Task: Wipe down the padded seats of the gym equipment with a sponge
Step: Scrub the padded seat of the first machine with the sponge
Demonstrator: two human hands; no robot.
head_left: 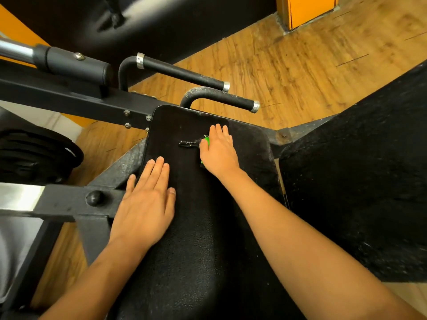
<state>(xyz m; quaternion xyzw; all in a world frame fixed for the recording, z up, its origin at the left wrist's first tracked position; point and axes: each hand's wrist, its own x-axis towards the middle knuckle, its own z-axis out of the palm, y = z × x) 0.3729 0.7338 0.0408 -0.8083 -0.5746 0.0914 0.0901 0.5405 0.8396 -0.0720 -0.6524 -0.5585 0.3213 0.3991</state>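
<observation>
Pressing the right hand [218, 151] flat onto a bright green sponge [207, 141], fingers straight and close together, thumb lying along the sponge's left side; not clenching, only bearing down. Covering nearly all of the sponge with the palm (just a thin green sliver showing by the thumb, and another lower down by the heel of the hand). Holding the sponge against the far half of a black, grainy-textured padded seat [196, 239], roughly midway across the pad. Passing just beside a short glossy black streak [188, 143] on the padding, left of the thumb; wet mark or tear, cannot tell.

Laying the left hand [145, 202] palm down on the seat's left edge, fingers straight and relaxed, gripping nothing, little finger reaching over towards the black painted steel frame [99, 199]. Reaching in with both bare forearms from the near side.

Looking past the seat's far edge to a curved black handle [221, 98] with a silver end cap, and beyond it to a second, longer black grip bar [184, 73]. Looking right to a large black textured back pad [369, 181] just beside the seat, left to a stack of black weight plates [34, 155], and down to brown wood-plank flooring [300, 65] with an orange column [307, 10] at the far right.
</observation>
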